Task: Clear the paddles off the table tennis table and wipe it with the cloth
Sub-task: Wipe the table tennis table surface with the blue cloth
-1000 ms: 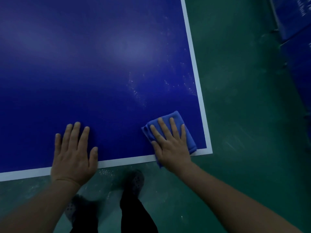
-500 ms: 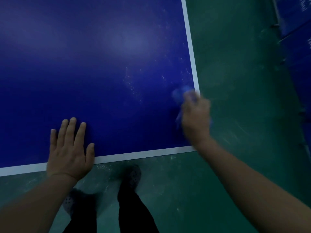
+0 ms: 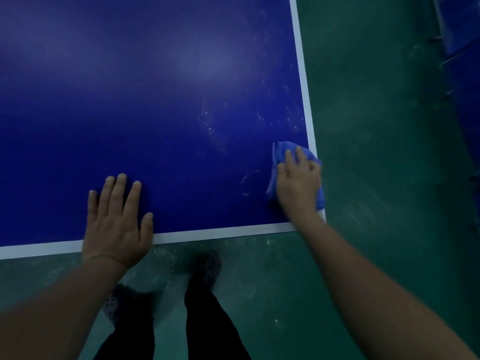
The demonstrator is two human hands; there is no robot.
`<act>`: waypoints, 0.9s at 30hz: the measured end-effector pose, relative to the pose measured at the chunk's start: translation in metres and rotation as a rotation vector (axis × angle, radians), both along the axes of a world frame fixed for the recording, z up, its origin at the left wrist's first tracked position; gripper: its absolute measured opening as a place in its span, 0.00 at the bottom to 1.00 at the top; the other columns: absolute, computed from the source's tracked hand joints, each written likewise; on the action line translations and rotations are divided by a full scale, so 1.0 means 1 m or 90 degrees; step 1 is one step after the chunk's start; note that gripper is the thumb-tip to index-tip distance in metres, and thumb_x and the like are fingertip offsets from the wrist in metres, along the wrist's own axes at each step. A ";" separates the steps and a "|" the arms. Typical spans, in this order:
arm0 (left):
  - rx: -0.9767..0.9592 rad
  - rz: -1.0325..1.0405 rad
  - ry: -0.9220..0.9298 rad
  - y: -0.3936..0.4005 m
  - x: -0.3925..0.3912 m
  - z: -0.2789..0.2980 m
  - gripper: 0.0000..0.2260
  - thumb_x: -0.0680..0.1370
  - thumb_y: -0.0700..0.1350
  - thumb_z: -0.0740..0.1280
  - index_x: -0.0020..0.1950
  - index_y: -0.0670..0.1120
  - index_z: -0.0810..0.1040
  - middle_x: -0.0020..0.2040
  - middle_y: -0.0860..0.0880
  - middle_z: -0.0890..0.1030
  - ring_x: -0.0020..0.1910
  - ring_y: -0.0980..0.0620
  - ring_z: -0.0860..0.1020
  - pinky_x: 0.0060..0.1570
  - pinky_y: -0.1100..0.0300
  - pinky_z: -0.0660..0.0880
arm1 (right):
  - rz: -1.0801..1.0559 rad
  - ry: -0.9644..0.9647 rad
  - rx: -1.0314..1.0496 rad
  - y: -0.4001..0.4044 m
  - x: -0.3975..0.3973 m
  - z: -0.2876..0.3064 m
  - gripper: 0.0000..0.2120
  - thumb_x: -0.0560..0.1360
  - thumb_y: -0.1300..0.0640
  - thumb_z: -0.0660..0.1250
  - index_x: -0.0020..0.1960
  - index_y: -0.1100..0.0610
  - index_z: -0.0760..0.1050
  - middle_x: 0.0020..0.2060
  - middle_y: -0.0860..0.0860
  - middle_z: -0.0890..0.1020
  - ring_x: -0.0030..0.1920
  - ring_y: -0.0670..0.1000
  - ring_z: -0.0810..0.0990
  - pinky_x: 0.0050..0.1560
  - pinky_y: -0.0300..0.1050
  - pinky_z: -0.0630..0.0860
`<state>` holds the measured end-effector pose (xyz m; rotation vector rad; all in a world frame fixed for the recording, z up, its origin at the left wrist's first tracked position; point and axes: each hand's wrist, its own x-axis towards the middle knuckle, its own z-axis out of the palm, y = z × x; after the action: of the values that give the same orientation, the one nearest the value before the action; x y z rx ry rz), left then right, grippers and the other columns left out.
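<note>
The blue table tennis table (image 3: 155,100) with its white border line fills most of the view, and its near right corner lies just under the right wrist. Around it is a green floor (image 3: 376,152), where the person's two dark shoes (image 3: 207,266) stand below the table's near edge, between the two forearms. The left hand (image 3: 117,224) rests flat on the table near this edge; its fingers (image 3: 118,193) are straight and a little spread, pointing away from the person, and they hold nothing. The right hand (image 3: 298,183) presses on the blue cloth (image 3: 281,149) beside the right border line. Its fingers are slightly bent and apart, lying on top of the cloth; the hand is somewhat blurred, so I cannot tell if they also grip it. The cloth shows beyond the fingertips, to the left of the thumb side, and a little at the outer side of the hand. Faint white marks (image 3: 215,131) lie on the table ahead and left of the right fingers.
</note>
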<state>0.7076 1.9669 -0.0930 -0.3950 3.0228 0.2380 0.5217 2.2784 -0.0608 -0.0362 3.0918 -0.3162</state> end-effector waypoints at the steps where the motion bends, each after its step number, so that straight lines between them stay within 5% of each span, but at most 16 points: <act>1: -0.001 0.000 -0.001 0.000 0.000 0.000 0.32 0.80 0.58 0.49 0.79 0.41 0.60 0.80 0.39 0.57 0.80 0.41 0.51 0.78 0.42 0.43 | 0.021 -0.027 0.005 -0.019 0.023 -0.009 0.24 0.84 0.49 0.52 0.78 0.52 0.64 0.78 0.52 0.63 0.70 0.61 0.64 0.66 0.56 0.64; 5: 0.000 0.001 -0.003 0.000 0.000 0.001 0.32 0.80 0.58 0.49 0.79 0.41 0.60 0.80 0.39 0.57 0.80 0.41 0.52 0.78 0.42 0.43 | 0.397 -0.054 0.045 -0.030 0.072 -0.023 0.25 0.81 0.46 0.53 0.76 0.51 0.68 0.76 0.52 0.68 0.74 0.61 0.64 0.68 0.61 0.66; 6: 0.003 0.000 -0.009 0.000 -0.001 0.002 0.32 0.80 0.58 0.49 0.79 0.41 0.60 0.80 0.39 0.56 0.80 0.41 0.51 0.78 0.42 0.43 | 0.394 -0.045 0.065 -0.017 0.057 -0.025 0.25 0.82 0.46 0.52 0.77 0.51 0.66 0.77 0.52 0.66 0.77 0.62 0.61 0.72 0.64 0.62; 10: 0.006 -0.001 -0.011 0.001 -0.001 0.004 0.32 0.80 0.58 0.48 0.79 0.41 0.60 0.81 0.39 0.56 0.81 0.41 0.50 0.78 0.40 0.44 | -0.005 -0.092 0.065 0.013 -0.002 -0.021 0.26 0.84 0.45 0.48 0.82 0.46 0.51 0.82 0.47 0.51 0.81 0.59 0.44 0.78 0.65 0.44; 12: 0.005 0.000 -0.017 0.001 -0.001 0.004 0.32 0.80 0.58 0.48 0.79 0.40 0.60 0.81 0.39 0.56 0.81 0.41 0.51 0.78 0.40 0.45 | -0.021 -0.084 0.049 -0.015 0.015 -0.020 0.26 0.84 0.46 0.48 0.82 0.47 0.51 0.82 0.48 0.50 0.81 0.61 0.44 0.77 0.67 0.45; 16: 0.011 0.000 -0.013 0.000 -0.001 0.004 0.32 0.80 0.58 0.49 0.79 0.40 0.60 0.80 0.39 0.56 0.80 0.40 0.51 0.78 0.40 0.45 | 0.453 -0.067 0.063 -0.060 0.112 -0.026 0.26 0.82 0.43 0.51 0.79 0.47 0.59 0.79 0.49 0.61 0.80 0.63 0.54 0.76 0.69 0.51; 18: 0.015 -0.004 -0.009 0.000 -0.001 0.003 0.32 0.80 0.58 0.49 0.79 0.41 0.60 0.80 0.39 0.57 0.80 0.40 0.51 0.78 0.40 0.45 | 0.525 -0.088 0.085 -0.039 0.099 -0.027 0.27 0.83 0.41 0.48 0.80 0.45 0.54 0.80 0.47 0.56 0.80 0.61 0.51 0.77 0.68 0.49; 23: 0.009 -0.005 -0.019 -0.001 -0.001 0.003 0.32 0.80 0.58 0.49 0.80 0.41 0.60 0.80 0.39 0.56 0.81 0.41 0.51 0.78 0.40 0.44 | 0.090 -0.118 0.083 0.022 0.000 -0.023 0.27 0.83 0.43 0.48 0.81 0.44 0.51 0.81 0.45 0.49 0.81 0.57 0.43 0.78 0.66 0.42; 27: 0.014 -0.003 -0.024 -0.001 -0.001 0.006 0.33 0.80 0.58 0.48 0.80 0.41 0.59 0.81 0.39 0.56 0.81 0.41 0.50 0.78 0.41 0.44 | -0.025 -0.116 0.047 0.005 -0.004 -0.022 0.28 0.83 0.40 0.46 0.82 0.43 0.48 0.82 0.45 0.48 0.81 0.59 0.42 0.78 0.66 0.40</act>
<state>0.7070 1.9663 -0.0869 -0.3861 2.9806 0.2596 0.5172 2.2839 -0.0832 0.0532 2.9225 -0.1950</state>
